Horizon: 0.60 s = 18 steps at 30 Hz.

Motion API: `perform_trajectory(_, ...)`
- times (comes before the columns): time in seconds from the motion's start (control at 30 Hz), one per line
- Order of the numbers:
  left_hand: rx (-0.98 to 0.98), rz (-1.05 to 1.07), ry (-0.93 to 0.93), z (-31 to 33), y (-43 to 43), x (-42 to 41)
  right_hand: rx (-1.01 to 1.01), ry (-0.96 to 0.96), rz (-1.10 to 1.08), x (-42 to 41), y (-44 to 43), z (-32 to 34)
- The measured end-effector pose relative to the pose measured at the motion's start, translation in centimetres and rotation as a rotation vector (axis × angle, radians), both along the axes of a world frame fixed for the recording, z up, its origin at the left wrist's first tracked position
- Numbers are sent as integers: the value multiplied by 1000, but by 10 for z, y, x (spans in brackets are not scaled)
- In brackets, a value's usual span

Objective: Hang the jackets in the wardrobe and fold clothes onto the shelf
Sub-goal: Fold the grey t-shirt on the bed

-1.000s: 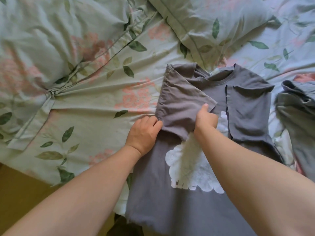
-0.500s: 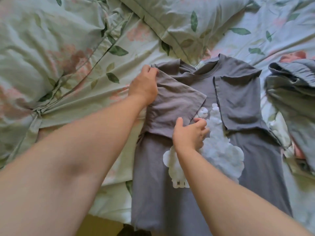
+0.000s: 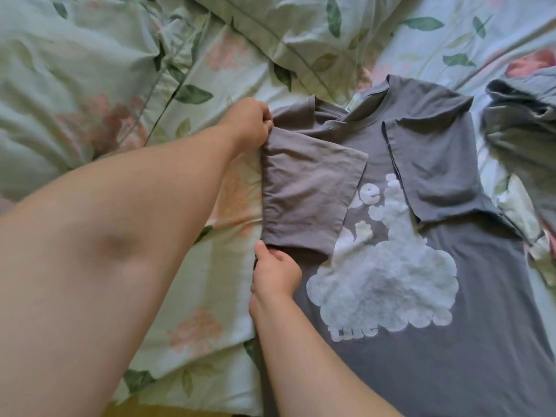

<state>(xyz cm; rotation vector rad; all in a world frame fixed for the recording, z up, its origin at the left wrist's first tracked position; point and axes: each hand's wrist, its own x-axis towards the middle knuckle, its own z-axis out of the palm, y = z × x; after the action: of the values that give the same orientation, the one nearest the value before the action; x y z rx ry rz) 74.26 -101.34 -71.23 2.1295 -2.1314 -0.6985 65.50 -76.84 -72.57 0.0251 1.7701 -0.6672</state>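
Grey cotton lies flat in front of me: the grey T-shirt [image 3: 421, 341] is spread face up on the floral bedsheet [image 3: 195, 296], collar [image 3: 373, 115] pointing away from me and the hem running out of view at the bottom. A puffy white print [image 3: 391, 281] covers the middle of the shirt's chest. The folded sleeve [image 3: 307, 191] on the shirt's left side is turned inward over the chest, its cuff edge reaching the print. The other sleeve [image 3: 436, 164], on the shirt's right side, is folded inward the same way and lies flat. My left hand [image 3: 248, 123] is at the shirt's upper left corner, fingers and thumb closed in a pinch on the shoulder edge where the folded sleeve begins. My right hand [image 3: 275, 273] is lower on the shirt's left edge, just below the folded sleeve, fingers curled round the side of the shirt and thumb pointing up to touch the sleeve's lower corner. Beyond the shirt's collar sits a pillow [image 3: 301, 34] in the same leaf and flower fabric. Just to the right of the shirt lies a crumpled grey garment [image 3: 523, 130], apart from it.
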Motion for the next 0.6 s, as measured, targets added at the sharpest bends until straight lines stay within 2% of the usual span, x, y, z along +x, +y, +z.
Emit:
perform_trajectory(0.23, 13, -18, -2, 1, -9, 19, -64, 93, 154, 9, 5, -8)
perform_trajectory(0.4, -11, 129, 50, -13, 7, 15, -41, 117, 516, -5, -5, 0)
perform_trajectory(0.5, -31, 259, -20, -13, 12, 1, -78, 280, 676, -43, -26, 24)
perform_trajectory(0.6, -68, 247, -147, -8, 14, -12, -168, 512, 666, -100, -61, 49)
